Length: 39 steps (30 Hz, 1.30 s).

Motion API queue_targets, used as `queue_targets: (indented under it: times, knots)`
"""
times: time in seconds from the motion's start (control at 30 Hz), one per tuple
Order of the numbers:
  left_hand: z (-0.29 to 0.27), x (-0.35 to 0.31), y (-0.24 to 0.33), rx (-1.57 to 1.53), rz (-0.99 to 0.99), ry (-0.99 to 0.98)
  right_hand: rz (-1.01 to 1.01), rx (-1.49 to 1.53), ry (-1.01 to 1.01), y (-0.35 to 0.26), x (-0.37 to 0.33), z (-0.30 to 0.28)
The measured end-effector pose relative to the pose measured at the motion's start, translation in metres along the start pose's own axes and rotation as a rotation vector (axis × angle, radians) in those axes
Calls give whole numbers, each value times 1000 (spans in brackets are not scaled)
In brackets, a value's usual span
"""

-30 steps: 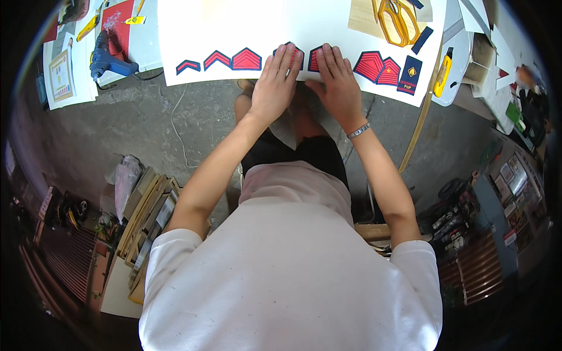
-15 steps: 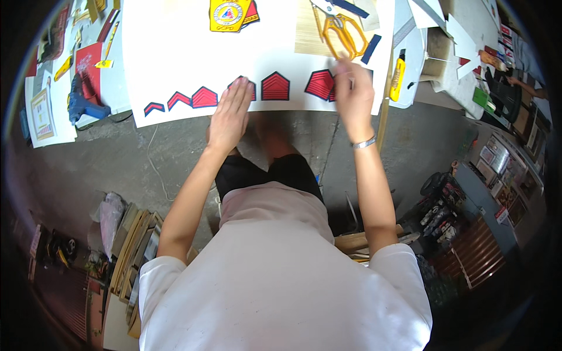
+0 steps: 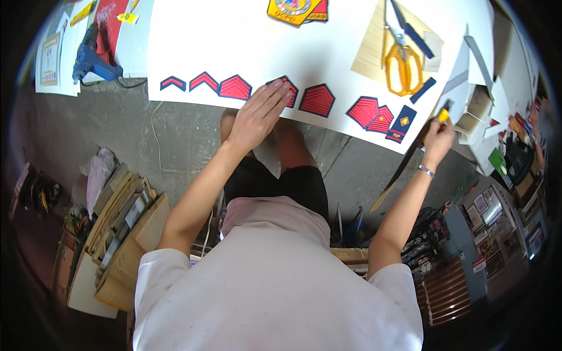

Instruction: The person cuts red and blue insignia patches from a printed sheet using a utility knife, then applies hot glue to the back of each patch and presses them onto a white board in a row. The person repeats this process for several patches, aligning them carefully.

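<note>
My left hand (image 3: 257, 117) lies flat, fingers stretched together, over a red and navy pentagon patch (image 3: 288, 92) at the front edge of a white board (image 3: 211, 41). To its left is a row of a small chevron patch (image 3: 173, 83), a larger chevron patch (image 3: 204, 81) and a pentagon patch (image 3: 235, 88). On its right lies another pentagon patch (image 3: 317, 100). Beyond that, two red patches overlap beside a navy rectangular patch (image 3: 401, 123). At the board's right edge, my right hand (image 3: 438, 142) is closed around a yellow utility knife (image 3: 444, 114), which it partly hides.
Orange-handled scissors (image 3: 404, 70) rest on a tan sheet (image 3: 366, 55) with navy strips near them. A yellow badge patch (image 3: 295, 10) lies at the far edge. A blue glue gun (image 3: 96, 63) sits left of the board. Metal rulers (image 3: 479, 58) and papers are at right.
My right hand has moved right, off the red patches, and now holds the utility knife. My left hand stays on the pentagon patch. The view has shifted, and the board appears turned.
</note>
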<state>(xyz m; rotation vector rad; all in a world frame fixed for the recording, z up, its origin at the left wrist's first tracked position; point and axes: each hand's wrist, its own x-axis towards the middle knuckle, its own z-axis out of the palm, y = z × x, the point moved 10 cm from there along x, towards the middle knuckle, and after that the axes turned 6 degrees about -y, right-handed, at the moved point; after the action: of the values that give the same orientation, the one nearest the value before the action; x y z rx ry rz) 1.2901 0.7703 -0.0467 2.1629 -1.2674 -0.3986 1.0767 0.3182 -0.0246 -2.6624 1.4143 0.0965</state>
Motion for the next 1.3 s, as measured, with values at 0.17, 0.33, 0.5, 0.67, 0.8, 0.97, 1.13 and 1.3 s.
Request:
queue_targets:
  times: [0.17,0.33,0.5,0.67,0.8,0.97,1.13,1.3]
  knots:
    - [6,-4,-4,47,-1,47,-50,238,203,-46,-36,-43]
    - [6,-3,-4,76,-31,86,-289,437,-438,-203,-107,4]
    - [4,0,-4,67,-62,106,-720,460,-485,-321,-145,37]
    - [4,0,-5,34,-65,91,-730,360,-576,-326,-152,45]
    - [3,0,-4,40,-52,116,-774,328,-562,-322,-151,44]
    - [2,2,-2,66,-80,126,-802,323,-563,-317,-151,47]
    - [1,4,0,86,-99,125,-810,295,-574,-315,-154,45]
    - [2,4,-1,91,-106,132,-817,280,-573,-315,-156,44]
